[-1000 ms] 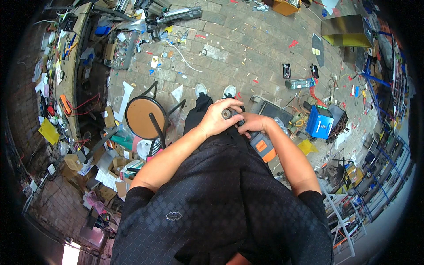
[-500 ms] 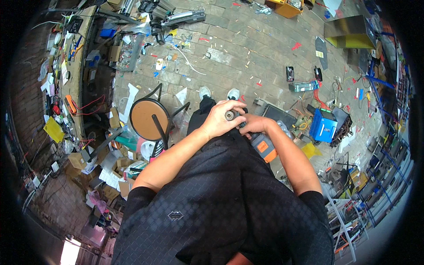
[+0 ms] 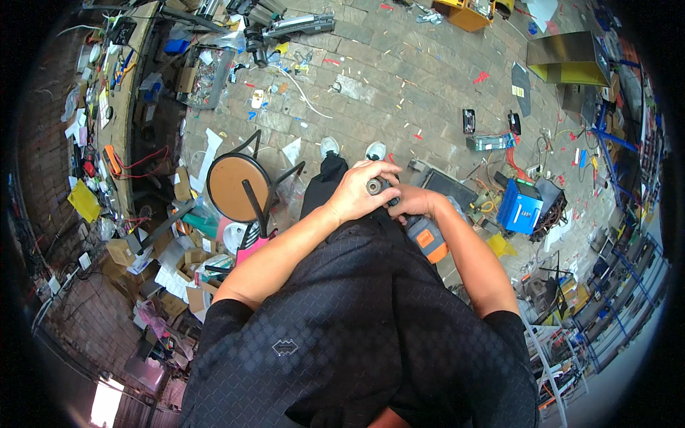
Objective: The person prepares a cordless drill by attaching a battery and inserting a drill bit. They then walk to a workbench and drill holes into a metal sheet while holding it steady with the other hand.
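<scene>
Left hand (image 3: 354, 192): curled about the round metal nose of a cordless drill (image 3: 376, 185), thumb on one side, fingers across the other, presumably for steadiness. Nose faces up toward the head; tool held before the waist, probably for a close look.

Right hand (image 3: 415, 202): brought in against the drill's handle side, perhaps bearing weight; fingertips partly hidden, so whether it grips cannot be told.

Orange-and-grey base (image 3: 430, 242): at the drill's lower right, seemingly its battery end.

Surroundings, left to right:

Workbench (image 3: 121, 143): far left of the drill, cluttered, likely for reach.

Stool (image 3: 230, 191), tan round seat, black legs: left of the drill.

Blue box (image 3: 521, 207): right of the drill, apparently just set down.
</scene>
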